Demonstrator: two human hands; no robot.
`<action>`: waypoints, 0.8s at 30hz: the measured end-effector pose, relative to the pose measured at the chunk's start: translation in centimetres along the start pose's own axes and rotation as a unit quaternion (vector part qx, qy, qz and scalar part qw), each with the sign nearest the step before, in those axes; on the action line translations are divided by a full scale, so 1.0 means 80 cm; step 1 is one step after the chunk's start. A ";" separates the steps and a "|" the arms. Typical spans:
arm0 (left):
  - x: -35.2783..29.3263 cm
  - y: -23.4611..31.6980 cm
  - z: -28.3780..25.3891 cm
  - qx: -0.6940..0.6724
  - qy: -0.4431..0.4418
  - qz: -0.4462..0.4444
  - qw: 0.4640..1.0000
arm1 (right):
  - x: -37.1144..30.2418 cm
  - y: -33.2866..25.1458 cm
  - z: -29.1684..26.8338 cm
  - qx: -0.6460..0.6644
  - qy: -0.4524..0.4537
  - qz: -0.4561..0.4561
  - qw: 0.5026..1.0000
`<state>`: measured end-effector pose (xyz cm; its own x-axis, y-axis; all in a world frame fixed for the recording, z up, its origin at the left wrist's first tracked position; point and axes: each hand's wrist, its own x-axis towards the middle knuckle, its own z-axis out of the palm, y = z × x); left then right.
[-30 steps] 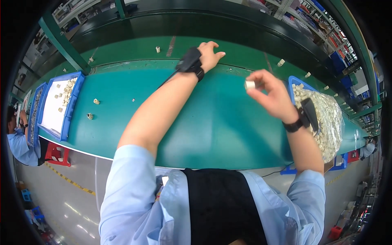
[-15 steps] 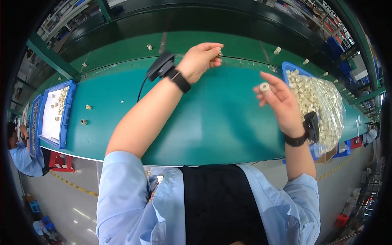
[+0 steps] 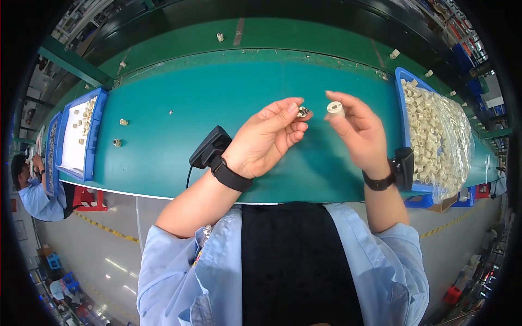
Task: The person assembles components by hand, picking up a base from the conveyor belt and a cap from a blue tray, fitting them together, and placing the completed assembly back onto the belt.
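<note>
My left hand (image 3: pixel 267 133) pinches a small metal part (image 3: pixel 302 112) between thumb and forefinger, over the middle of the green bench. Just right of it, my right hand (image 3: pixel 360 130) grips a cream cylindrical cap (image 3: pixel 335 108) by its sides. The cap's end face, with a slot in it, shows between thumb and fingers. Metal part and cap are a short gap apart, not touching. Close beyond my right hand stands a blue bin (image 3: pixel 403 87) heaped with cream caps (image 3: pixel 429 122) in a clear plastic bag (image 3: pixel 461 149).
At the left a blue tray (image 3: pixel 88 175) holds cream parts on white paper, beside another blue tray (image 3: pixel 53 155). Loose pieces (image 3: pixel 124 122) lie on the green bench top (image 3: pixel 179 152). More cream parts (image 3: pixel 220 37) sit on the far green strip. A co-worker (image 3: pixel 38 190) sits far left.
My left hand has drawn back from the bench's far side toward me, bringing the metal part near the cap. My right hand has turned the cap slightly. The whole view has shifted.
</note>
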<state>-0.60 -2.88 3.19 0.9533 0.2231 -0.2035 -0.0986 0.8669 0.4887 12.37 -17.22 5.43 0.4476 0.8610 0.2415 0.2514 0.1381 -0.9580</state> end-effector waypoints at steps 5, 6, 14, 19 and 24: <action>0.000 -0.006 -0.008 0.021 -0.008 0.024 0.999 | -0.003 0.001 0.010 -0.021 -0.002 -0.023 1.000; -0.001 -0.006 -0.007 0.040 -0.006 0.037 0.998 | -0.003 -0.003 0.012 -0.051 0.001 -0.031 0.998; -0.006 -0.012 -0.008 0.130 -0.020 0.096 0.987 | -0.002 -0.005 0.019 -0.122 -0.007 -0.045 0.992; -0.007 -0.016 -0.008 0.191 -0.023 0.170 0.966 | -0.003 -0.002 0.020 -0.042 -0.013 0.024 0.999; -0.009 -0.012 -0.007 0.255 -0.016 0.208 0.944 | 0.003 -0.007 0.025 -0.030 -0.030 0.023 0.999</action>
<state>-1.33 -3.61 2.40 0.8715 0.4759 0.1181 -0.3243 0.3788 0.8668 10.62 -16.11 5.70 0.4075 0.8940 0.1863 0.2834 0.0701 -0.9564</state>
